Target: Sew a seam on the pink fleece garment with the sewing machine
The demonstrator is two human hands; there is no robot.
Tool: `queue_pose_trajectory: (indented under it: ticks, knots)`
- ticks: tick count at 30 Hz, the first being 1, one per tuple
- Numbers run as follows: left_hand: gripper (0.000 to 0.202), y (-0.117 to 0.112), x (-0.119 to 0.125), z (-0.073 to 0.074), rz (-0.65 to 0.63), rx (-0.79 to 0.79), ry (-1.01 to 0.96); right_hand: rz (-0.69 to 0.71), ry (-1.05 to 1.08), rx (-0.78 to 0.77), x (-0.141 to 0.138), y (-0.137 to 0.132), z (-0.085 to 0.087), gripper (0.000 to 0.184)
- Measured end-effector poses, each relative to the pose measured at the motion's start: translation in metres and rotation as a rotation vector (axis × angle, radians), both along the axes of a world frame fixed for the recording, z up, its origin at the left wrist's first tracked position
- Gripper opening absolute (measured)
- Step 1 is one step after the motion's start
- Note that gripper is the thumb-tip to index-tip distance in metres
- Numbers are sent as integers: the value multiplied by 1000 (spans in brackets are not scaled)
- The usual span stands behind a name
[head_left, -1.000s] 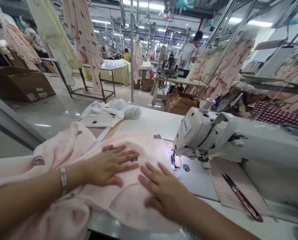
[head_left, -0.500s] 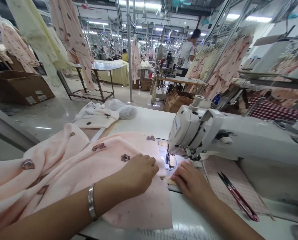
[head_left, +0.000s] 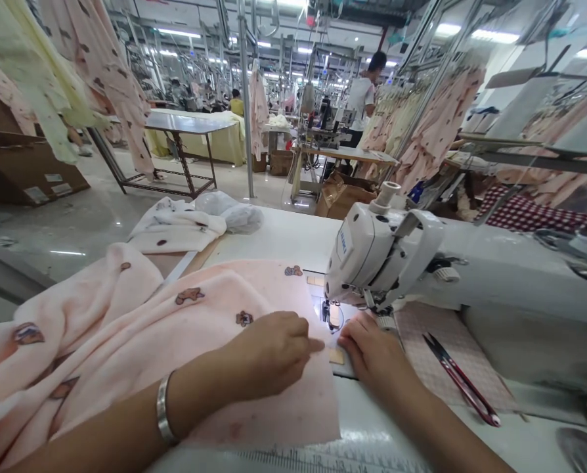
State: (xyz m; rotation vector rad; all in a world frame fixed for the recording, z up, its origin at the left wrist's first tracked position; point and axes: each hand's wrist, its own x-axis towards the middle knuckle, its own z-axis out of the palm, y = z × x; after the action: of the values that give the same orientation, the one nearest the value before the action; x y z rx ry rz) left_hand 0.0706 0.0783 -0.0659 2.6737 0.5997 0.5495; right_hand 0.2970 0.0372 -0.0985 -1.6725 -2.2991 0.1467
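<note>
**Fingers at the needle: pink cloth, sewing station**

Fingers of the left hand (head_left: 274,348) curled down, pinning pink printed cloth (head_left: 190,328) flat at frame centre, likely to keep its edge straight. Right hand (head_left: 372,351) beside it, fingers bent on a small tan label (head_left: 337,357) just below the sewing machine (head_left: 372,256) needle; whether pinched, cannot tell. Red thread snips (head_left: 458,378) lie lower right. White bench (head_left: 283,236); folded cloth upper left. Factory hall beyond, hanging garments, a standing person.

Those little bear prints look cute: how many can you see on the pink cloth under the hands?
5 on the pink cloth. Folds may hide more.
</note>
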Motion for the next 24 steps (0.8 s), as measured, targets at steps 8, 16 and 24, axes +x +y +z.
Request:
queue_pose_trajectory:
  ticks: [8, 16, 24]
  knots:
    - [34, -10, -1, -12, -86, 103, 177, -51, -72, -17, -3, 2, 1, 16]
    - [21, 4, 3, -4, 92, 268, 210, -101, -131, 2, 5, 10, -3, 21]
    - [15, 6, 15, -14, 131, 543, 107, -110, -111, 72, 4, 10, -9, 23]
